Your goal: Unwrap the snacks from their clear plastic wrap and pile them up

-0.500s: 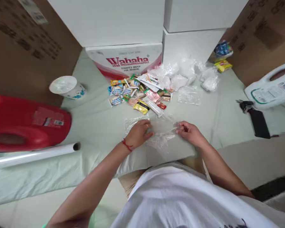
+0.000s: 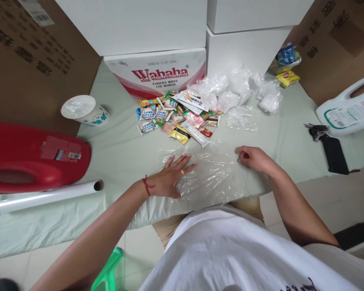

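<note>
Green tbl (image 2: 118, 145) bears "Wahaha" box (image 2: 162, 74), L hand (image 2: 168, 178) on clr plastic (image 2: 214, 173).

top: white shirt (image 2: 230, 250), loose, softly creased | marking: dark maroon lettering (image 2: 303, 286), partly cut off by lower edge of view | right sleeve (image 2: 326, 254): white, short, forearm bare | legs: tan trousers (image 2: 251, 208), only part showing | left wrist: thin red cord bracelet (image 2: 146, 186), small knot | left finger: narrow gold-coloured ring (image 2: 182, 172)
</note>
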The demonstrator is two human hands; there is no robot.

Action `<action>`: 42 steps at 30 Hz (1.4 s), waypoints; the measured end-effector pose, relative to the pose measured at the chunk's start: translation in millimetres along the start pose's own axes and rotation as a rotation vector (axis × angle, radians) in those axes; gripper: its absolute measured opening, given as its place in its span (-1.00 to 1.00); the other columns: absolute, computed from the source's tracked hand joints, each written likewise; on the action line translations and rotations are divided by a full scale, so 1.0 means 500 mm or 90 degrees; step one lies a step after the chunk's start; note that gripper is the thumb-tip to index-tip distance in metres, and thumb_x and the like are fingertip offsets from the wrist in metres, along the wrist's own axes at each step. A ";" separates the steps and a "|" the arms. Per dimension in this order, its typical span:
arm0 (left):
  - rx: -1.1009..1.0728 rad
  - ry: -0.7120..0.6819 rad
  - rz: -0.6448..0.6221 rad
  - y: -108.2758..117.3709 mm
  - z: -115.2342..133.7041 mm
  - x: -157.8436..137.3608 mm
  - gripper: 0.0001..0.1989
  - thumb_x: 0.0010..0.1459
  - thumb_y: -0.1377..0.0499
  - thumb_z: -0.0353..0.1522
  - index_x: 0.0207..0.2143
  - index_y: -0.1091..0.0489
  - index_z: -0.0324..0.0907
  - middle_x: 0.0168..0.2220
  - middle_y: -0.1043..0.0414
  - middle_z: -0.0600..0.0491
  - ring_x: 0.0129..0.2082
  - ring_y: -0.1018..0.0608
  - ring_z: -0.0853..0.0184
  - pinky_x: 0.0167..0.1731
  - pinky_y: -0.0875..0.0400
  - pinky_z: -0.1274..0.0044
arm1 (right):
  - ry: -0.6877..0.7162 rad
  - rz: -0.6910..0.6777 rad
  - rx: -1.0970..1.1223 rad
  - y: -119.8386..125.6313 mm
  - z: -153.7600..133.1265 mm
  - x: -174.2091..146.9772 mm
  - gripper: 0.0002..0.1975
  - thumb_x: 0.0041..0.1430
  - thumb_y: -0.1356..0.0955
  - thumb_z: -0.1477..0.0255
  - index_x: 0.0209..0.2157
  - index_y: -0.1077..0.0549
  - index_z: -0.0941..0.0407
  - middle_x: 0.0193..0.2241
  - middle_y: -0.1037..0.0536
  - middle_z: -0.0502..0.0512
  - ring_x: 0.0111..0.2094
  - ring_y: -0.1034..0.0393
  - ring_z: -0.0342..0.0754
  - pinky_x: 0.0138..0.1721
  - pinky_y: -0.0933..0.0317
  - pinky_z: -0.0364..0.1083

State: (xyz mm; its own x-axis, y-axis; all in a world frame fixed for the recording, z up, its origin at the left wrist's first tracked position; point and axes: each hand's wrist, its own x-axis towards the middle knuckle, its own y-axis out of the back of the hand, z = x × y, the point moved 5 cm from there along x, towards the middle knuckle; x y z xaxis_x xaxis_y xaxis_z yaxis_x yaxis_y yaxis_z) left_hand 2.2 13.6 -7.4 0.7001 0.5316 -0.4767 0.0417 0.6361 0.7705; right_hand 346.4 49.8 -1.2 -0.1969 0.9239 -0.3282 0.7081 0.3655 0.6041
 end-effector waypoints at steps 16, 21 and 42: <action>-0.186 0.051 0.312 0.032 -0.032 0.035 -0.58 0.36 0.05 -0.31 0.10 -0.49 -0.15 0.36 -0.35 -0.12 0.45 -0.25 0.10 0.44 -0.07 0.04 | 0.757 -0.407 -0.206 -0.483 -0.295 -0.178 -0.67 0.32 -0.46 0.36 0.05 -0.57 0.22 0.20 -0.54 0.28 0.35 -0.29 0.08 0.39 -0.10 0.00; -0.010 0.234 0.418 0.020 0.053 0.030 -0.64 0.35 -0.02 -0.32 0.00 -0.57 -0.15 0.40 -0.28 -0.12 0.51 -0.10 -0.04 0.43 0.10 -0.11 | 0.700 -0.367 0.001 -0.401 -0.326 -0.161 -0.77 0.48 -0.30 0.37 -0.05 -0.58 0.12 -0.07 -0.69 0.11 0.06 -0.54 -0.09 0.16 -0.31 -0.13; -0.007 0.355 0.466 -0.050 -0.011 -0.013 -0.41 0.46 0.11 -0.15 0.48 -0.07 0.00 0.52 0.03 -0.18 0.51 -0.06 -0.10 0.36 0.27 -0.25 | 0.198 0.138 -0.291 -0.112 -0.261 0.157 -0.59 0.41 -0.30 0.16 0.11 -0.49 0.12 0.02 -0.59 0.26 0.03 -0.42 0.18 -0.03 -0.29 0.03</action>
State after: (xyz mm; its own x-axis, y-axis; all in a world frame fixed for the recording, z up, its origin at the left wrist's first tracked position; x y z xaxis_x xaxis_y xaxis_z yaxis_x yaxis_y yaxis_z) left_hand -7.3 -2.5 -25.8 0.1038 0.9946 -0.0084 -0.2860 0.0379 0.9575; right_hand 202.9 116.4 33.8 -0.3188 0.9475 0.0243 0.4038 0.1125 0.9079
